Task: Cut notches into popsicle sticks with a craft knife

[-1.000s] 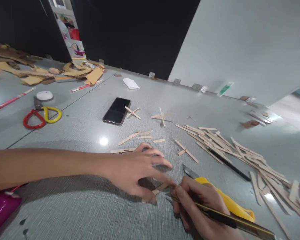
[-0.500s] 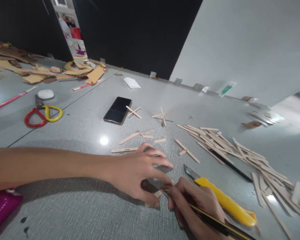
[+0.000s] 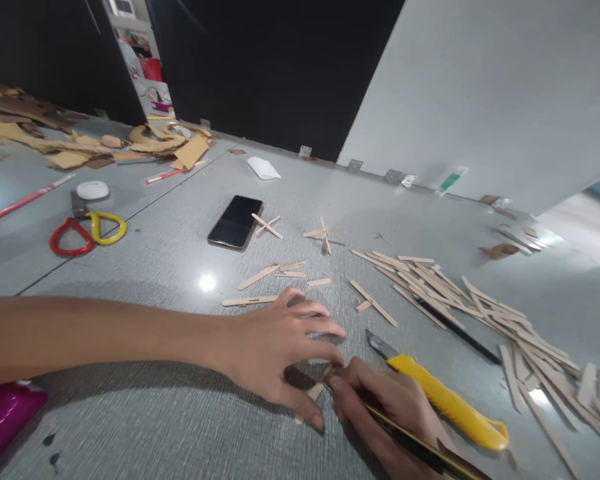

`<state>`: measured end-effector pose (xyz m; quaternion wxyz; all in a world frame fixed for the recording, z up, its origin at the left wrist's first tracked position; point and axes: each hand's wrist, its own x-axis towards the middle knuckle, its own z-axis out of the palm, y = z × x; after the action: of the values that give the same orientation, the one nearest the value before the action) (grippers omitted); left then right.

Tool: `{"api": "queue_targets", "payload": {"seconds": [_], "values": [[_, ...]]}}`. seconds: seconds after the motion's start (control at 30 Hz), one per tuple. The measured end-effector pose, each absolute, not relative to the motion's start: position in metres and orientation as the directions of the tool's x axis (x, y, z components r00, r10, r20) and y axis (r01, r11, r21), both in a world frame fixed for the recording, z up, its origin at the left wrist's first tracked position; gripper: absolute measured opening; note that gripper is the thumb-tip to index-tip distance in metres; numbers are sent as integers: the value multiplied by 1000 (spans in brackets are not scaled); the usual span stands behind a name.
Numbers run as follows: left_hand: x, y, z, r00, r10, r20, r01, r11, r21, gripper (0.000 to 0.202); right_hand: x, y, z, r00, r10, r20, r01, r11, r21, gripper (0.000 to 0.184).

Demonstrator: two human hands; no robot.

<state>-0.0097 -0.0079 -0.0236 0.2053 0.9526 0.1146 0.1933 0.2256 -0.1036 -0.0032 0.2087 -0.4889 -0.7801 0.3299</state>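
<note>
My left hand [image 3: 280, 350] reaches in from the left and rests on the grey table [image 3: 155, 267], its thumb and fingertips pressing down a short wooden stick piece [image 3: 316, 391]. My right hand [image 3: 390, 410] is closed round a dark pencil with a gold band [image 3: 420, 447], and its tip meets that stick piece. A yellow utility knife [image 3: 440, 400] lies just right of my right hand, blade end pointing away from me.
Many wooden sticks [image 3: 470, 307] lie scattered to the right, several more [image 3: 280, 273] lie ahead. A black phone [image 3: 235, 221] lies beyond them. Red-and-yellow scissors [image 3: 87, 230], cardboard scraps [image 3: 80, 143] and a white disc [image 3: 93, 190] sit at left. A magenta object [image 3: 5, 417] is near my elbow.
My right hand with the pencil has slid slightly left, toward my left hand's fingertips. The left hand keeps its place on the stick piece.
</note>
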Motion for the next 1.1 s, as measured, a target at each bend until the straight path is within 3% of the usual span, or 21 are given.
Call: {"api": "queue_targets", "payload": {"seconds": [0.17, 0.47, 0.67, 0.9, 1.1], "values": [[-10, -12, -16, 934, 268, 236, 146, -890, 431, 57, 228, -100, -4, -463, 887, -9, 635, 324, -701, 40], [-11, -18, -2, 939, 341, 30, 275, -803, 529, 66, 232, -94, 20, -590, 807, 13, 652, 486, -582, 24], [-10, -17, 0, 934, 357, 0, 298, -780, 551, 65, 233, -95, 14, -574, 812, 106, 684, 547, -483, 21], [-11, -17, -5, 937, 347, 43, 263, -781, 566, 66, 225, -97, 9, -453, 879, -150, 647, 208, -734, 42], [-11, -17, -7, 937, 346, 51, 260, -786, 561, 68, 226, -97, 7, -433, 887, -160, 651, 184, -736, 40]]}}
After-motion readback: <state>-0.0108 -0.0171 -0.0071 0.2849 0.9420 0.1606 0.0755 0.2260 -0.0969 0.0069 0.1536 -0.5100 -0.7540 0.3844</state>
